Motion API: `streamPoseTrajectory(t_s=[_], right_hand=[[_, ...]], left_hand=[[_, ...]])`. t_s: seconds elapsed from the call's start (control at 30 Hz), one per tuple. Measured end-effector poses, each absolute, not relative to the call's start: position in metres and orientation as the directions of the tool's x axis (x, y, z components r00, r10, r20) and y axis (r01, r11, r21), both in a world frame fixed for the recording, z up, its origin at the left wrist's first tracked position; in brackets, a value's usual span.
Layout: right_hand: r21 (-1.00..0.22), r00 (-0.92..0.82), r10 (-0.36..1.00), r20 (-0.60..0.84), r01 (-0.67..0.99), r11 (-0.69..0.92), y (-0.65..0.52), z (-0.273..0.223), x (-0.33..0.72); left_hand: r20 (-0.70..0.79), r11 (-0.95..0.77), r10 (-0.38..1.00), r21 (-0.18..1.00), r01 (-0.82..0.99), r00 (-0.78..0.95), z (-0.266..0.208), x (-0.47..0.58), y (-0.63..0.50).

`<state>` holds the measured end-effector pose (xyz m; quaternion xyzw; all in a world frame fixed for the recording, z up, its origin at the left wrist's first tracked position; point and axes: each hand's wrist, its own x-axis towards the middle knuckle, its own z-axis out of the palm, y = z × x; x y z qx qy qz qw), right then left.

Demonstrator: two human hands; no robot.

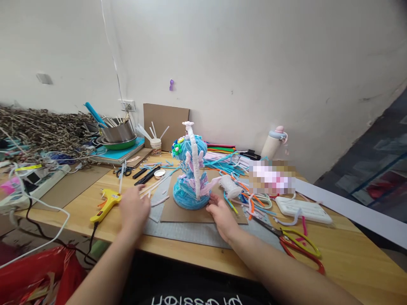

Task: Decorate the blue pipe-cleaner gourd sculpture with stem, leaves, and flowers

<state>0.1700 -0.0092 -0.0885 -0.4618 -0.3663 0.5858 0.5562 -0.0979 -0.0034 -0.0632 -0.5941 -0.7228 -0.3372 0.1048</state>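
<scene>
A light-blue fuzzy pipe-cleaner figure (187, 197) stands upright on a piece of cardboard (178, 216). It has a round blue base, pink and lilac wing-like parts, small flowers near the top and a tall white fuzzy post. My right hand (224, 214) is at the right edge of the base, with thumb and fingers curled on it. My left hand (135, 207) is blurred, apart from the figure, between it and a yellow hot glue gun (110, 205); its fingers are smeared. Thin white strips (155, 186) lie just beyond that hand.
Large scissors (286, 237) with yellow and red handles lie at right, beside a white flat device (303, 209). Loose pipe cleaners (229, 163) and a bubble-wrap roll (230, 186) are behind my right hand. A bottle (271, 144) stands by the wall. A power strip (41, 188) trails cables at left.
</scene>
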Motion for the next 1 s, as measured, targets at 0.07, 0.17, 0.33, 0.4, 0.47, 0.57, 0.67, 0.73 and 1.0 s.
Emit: streamPoseTrajectory(t_s=[0.07, 0.17, 0.33, 0.4, 0.47, 0.57, 0.67, 0.73, 1.0], right_hand=[[-0.942, 0.039, 0.99, -0.137, -0.313, -0.118, -0.009, -0.088, 0.17], [-0.948, 0.038, 0.989, -0.142, -0.294, -0.125, -0.008, -0.088, 0.169], [-0.952, 0.032, 0.99, -0.135, -0.28, -0.121, -0.006, -0.091, 0.172], [-0.95, 0.04, 0.989, -0.146, -0.284, -0.129, -0.004, -0.092, 0.174], [-0.949, 0.046, 0.987, -0.152, -0.284, -0.133, -0.002, -0.093, 0.175], [-0.951, 0.055, 0.987, -0.152, -0.279, -0.132, -0.001, -0.093, 0.176], [-0.952, 0.069, 0.984, -0.162, -0.274, -0.137, -0.001, -0.092, 0.175], [-0.95, 0.068, 0.984, -0.164, -0.28, -0.139, -0.001, -0.09, 0.175], [-0.937, 0.064, 0.984, -0.168, -0.32, -0.14, -0.001, -0.085, 0.177]], left_hand=[[0.413, 0.331, 0.81, 0.264, 0.906, -0.416, -0.051, -0.143, 0.007], [0.268, 0.489, 0.812, 0.175, 0.854, -0.519, -0.036, -0.191, 0.031], [0.105, 0.508, 0.85, 0.103, 0.855, -0.517, -0.025, -0.212, 0.075], [0.045, 0.522, 0.847, 0.121, 0.844, -0.53, -0.022, -0.211, 0.087], [0.01, 0.534, 0.84, 0.169, 0.829, -0.543, -0.019, -0.209, 0.094], [-0.001, 0.488, 0.862, 0.27, 0.83, -0.506, -0.016, -0.202, 0.102], [0.009, 0.419, 0.894, 0.332, 0.845, -0.447, -0.016, -0.188, 0.111], [0.015, 0.384, 0.91, 0.344, 0.857, -0.414, -0.015, -0.178, 0.117], [0.211, 0.235, 0.916, 0.406, 0.883, -0.341, -0.01, -0.124, 0.096]])
